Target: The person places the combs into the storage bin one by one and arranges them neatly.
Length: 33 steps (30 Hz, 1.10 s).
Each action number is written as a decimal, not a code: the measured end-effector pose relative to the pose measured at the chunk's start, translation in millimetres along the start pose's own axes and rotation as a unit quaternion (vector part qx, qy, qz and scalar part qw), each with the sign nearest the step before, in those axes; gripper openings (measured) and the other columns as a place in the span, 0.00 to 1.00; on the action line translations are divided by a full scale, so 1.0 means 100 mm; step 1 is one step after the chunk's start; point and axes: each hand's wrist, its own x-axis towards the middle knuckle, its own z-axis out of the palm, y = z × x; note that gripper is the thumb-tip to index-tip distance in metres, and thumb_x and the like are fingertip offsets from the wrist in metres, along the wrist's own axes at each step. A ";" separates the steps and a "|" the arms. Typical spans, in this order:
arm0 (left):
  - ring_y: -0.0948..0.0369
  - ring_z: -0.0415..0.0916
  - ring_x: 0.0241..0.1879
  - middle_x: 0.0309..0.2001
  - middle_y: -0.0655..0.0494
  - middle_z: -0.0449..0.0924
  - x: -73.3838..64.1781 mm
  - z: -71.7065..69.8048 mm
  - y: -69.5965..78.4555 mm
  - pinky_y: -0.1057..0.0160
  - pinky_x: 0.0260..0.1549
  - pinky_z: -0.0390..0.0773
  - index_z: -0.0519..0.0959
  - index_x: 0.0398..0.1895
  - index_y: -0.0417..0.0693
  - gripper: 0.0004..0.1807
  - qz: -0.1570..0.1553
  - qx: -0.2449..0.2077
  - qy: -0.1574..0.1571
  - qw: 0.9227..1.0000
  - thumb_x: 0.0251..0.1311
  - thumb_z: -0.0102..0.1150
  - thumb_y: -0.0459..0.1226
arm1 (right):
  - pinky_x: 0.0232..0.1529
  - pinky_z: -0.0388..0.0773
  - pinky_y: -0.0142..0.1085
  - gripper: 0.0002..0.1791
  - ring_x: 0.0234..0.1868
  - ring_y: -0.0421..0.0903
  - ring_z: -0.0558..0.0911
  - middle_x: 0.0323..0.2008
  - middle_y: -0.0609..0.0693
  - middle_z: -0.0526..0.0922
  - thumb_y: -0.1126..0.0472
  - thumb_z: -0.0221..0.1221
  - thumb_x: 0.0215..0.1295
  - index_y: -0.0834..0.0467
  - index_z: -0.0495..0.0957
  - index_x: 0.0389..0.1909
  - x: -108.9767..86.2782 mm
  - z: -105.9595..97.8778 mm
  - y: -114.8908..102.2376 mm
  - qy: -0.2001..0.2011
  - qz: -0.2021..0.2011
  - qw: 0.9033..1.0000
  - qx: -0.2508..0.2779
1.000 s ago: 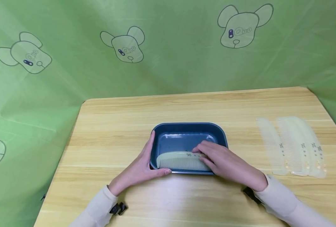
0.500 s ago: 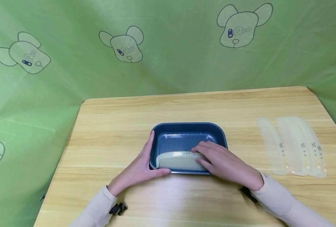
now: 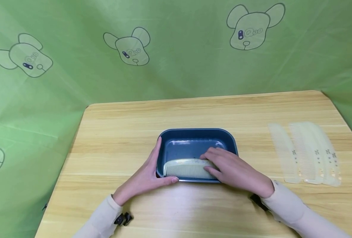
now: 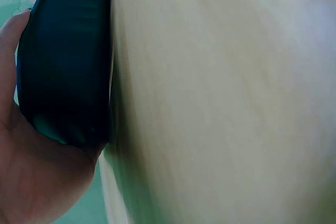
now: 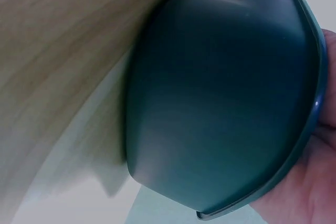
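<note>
A dark blue rectangular tray (image 3: pixel 193 134) stands on the wooden table. My left hand (image 3: pixel 144 177) grips its near left corner, thumb along the front rim and fingers along the left side. Inside, against the front wall, a pale translucent comb (image 3: pixel 183 168) lies lengthwise with its teeth facing me. My right hand (image 3: pixel 232 168) reaches over the tray's right rim and holds the comb's right end, which the fingers hide. In the left wrist view the left hand (image 4: pixel 42 177) cups the tray's outer wall (image 4: pixel 65 51). The right wrist view shows the tray's outside (image 5: pixel 220 93) beside the right hand (image 5: pixel 304 187).
On the table's right side lies a single pale comb (image 3: pixel 283 152). Just right of it several more combs (image 3: pixel 305 152) overlap in a fan. A green curtain (image 3: pixel 188 76) printed with cartoon animal heads hangs behind the table's back edge.
My right hand has shifted slightly left along the comb. The printed marks on the comb's spine no longer show. The left hand and the tray stay almost where they were.
</note>
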 end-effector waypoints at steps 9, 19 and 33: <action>0.51 0.37 0.86 0.89 0.58 0.28 -0.02 0.01 0.01 0.37 0.78 0.52 0.26 0.90 0.71 0.74 -0.004 -0.003 -0.003 1.000 0.60 0.80 0.59 | 0.52 0.83 0.47 0.13 0.50 0.43 0.81 0.50 0.45 0.84 0.59 0.65 0.80 0.58 0.85 0.59 -0.02 0.04 0.01 0.016 0.004 1.000 -0.003; 0.51 0.36 0.86 0.89 0.59 0.28 -0.01 -0.01 0.02 0.37 0.78 0.52 0.25 0.89 0.71 0.75 0.001 -0.001 -0.003 1.000 0.60 0.80 0.59 | 0.56 0.86 0.46 0.21 0.56 0.43 0.82 0.57 0.51 0.84 0.67 0.65 0.77 0.61 0.79 0.68 -0.08 0.08 0.08 0.114 -0.018 0.992 0.048; 0.51 0.36 0.86 0.89 0.58 0.28 -0.01 -0.01 0.02 0.37 0.79 0.51 0.26 0.90 0.71 0.74 0.006 -0.002 0.000 1.000 0.60 0.80 0.58 | 0.53 0.81 0.34 0.23 0.52 0.45 0.84 0.59 0.47 0.84 0.73 0.66 0.74 0.55 0.81 0.66 -0.23 -0.06 0.20 0.185 -0.026 0.979 0.081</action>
